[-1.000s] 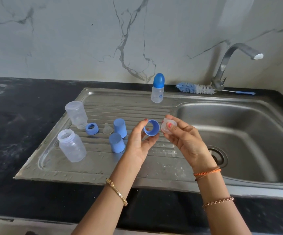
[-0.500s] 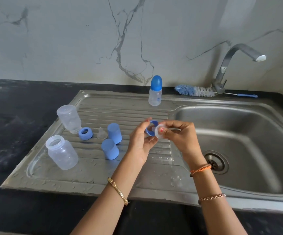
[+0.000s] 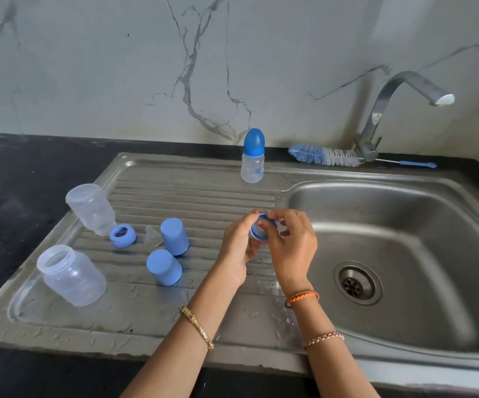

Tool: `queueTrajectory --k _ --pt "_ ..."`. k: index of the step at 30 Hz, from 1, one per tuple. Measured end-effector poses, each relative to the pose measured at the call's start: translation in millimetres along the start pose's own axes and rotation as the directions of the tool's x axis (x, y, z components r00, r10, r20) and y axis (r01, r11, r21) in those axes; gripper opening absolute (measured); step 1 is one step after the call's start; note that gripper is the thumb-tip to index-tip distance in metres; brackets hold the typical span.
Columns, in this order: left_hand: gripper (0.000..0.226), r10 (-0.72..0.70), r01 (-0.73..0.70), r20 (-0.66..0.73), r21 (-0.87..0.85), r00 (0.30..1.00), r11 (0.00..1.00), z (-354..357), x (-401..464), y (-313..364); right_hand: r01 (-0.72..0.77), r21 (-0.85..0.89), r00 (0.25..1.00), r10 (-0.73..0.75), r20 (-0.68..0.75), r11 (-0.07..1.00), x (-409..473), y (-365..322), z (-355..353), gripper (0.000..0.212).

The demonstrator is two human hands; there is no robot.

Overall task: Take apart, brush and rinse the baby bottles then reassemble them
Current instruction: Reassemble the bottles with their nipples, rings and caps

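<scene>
Fingers of left hand (image 3: 237,244): curled round the left side of a blue collar ring (image 3: 258,231), thumb on its upper edge.
Fingers of right hand (image 3: 291,242): pinched on the right side of the same ring; whether a teat is pressed into it cannot be told, as the fingers hide it.
Blue collar ring: held on edge between both hands, above the right end of the ribbed drainboard (image 3: 192,196), just left of the basin.
Caps: two blue caps are stood mouth down on the ribs left of the hands, the far cap (image 3: 174,236) just behind the near cap (image 3: 163,267).
Loose teat (image 3: 152,236): a clear one is set just left of the far cap.
Second ring (image 3: 122,235): a blue one is laid flat left of the teat, touching a clear bottle.
Open bottles: one clear bottle (image 3: 90,208) is set upside down at the far left; another (image 3: 70,274) is stood at the near left with its mouth up, tilted in the wide-angle view.
Assembled bottle (image 3: 252,156): stood upright with a blue cap at the far edge of the drainboard.
Bottle brush (image 3: 323,156): laid on the far rim beside the tap (image 3: 376,124).
Basin (image 3: 422,225): seen right of the hands, with the drain in its floor.
Counter (image 3: 17,173): black, surrounding the steel sink.
</scene>
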State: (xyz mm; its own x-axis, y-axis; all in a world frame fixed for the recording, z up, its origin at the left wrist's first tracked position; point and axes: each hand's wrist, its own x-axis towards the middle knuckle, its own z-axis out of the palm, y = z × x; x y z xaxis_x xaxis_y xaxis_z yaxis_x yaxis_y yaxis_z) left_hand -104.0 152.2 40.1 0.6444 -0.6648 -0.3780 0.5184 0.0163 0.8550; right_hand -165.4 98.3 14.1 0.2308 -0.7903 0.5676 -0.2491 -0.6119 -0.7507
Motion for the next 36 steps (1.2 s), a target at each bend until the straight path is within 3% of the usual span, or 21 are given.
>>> queueTrajectory --k 2,5,6,8,12,14,18,22,28,32,36 --pt "0.016 0.04 -0.04 -0.011 0.017 0.999 0.999 1.8 2.3 -3.9 -0.074 0.042 0.997 0.072 0.041 0.996 4.1 2.2 -1.3 0.018" --pt "0.024 0.118 -0.119 0.04 0.01 0.992 0.993 2.0 4.9 -7.3 -0.319 0.169 0.924 0.265 0.277 0.933 11.2 7.0 -6.7 0.012" --pt "0.027 0.142 -0.144 0.064 0.024 0.988 0.989 1.6 6.1 -8.7 -0.439 0.272 0.869 0.327 0.372 0.856 12.2 6.1 -8.6 0.005" --pt "0.031 0.172 -0.176 0.104 0.035 0.98 0.984 1.1 7.7 -12.3 -0.6 0.407 0.779 0.386 0.494 0.689 10.4 3.9 -10.4 0.014" --pt "0.026 0.19 -0.189 0.152 -0.026 0.97 0.982 -5.9 10.4 -20.0 -0.669 0.464 0.742 0.478 0.471 0.581 9.1 4.9 -11.3 0.026" --pt "0.033 0.231 -0.237 0.161 0.024 0.96 0.971 -10.1 10.2 -27.0 -0.683 0.479 0.729 0.481 0.487 0.551 8.2 6.8 -12.5 0.028" --pt "0.016 0.368 -0.377 0.082 0.154 0.926 0.913 -13.6 9.2 -32.7 -0.689 0.472 0.72 0.452 0.526 0.55 4.9 8.4 -11.0 0.029" --pt "0.02 0.462 -0.453 -0.003 0.188 0.887 0.871 -20.5 12.2 -35.0 -0.659 0.453 0.735 0.388 0.555 0.601 -0.3 11.1 -5.0 0.02" --pt "0.021 0.534 -0.486 -0.058 0.341 0.844 0.805 -21.4 15.5 -35.8 -0.639 0.406 0.747 0.4 0.531 0.653 0.5 16.9 0.3 0.018" --pt "0.034 0.588 -0.495 -0.048 0.489 0.808 0.719 -21.5 13.9 -36.7 -0.582 0.312 0.768 0.383 0.512 0.751 -3.0 18.4 0.7 0.013" --pt "0.034 0.593 -0.499 -0.054 0.484 0.803 0.719 -25.3 17.0 -41.0 -0.521 0.225 0.811 0.394 0.433 0.823 -1.5 19.1 4.0 0.013"
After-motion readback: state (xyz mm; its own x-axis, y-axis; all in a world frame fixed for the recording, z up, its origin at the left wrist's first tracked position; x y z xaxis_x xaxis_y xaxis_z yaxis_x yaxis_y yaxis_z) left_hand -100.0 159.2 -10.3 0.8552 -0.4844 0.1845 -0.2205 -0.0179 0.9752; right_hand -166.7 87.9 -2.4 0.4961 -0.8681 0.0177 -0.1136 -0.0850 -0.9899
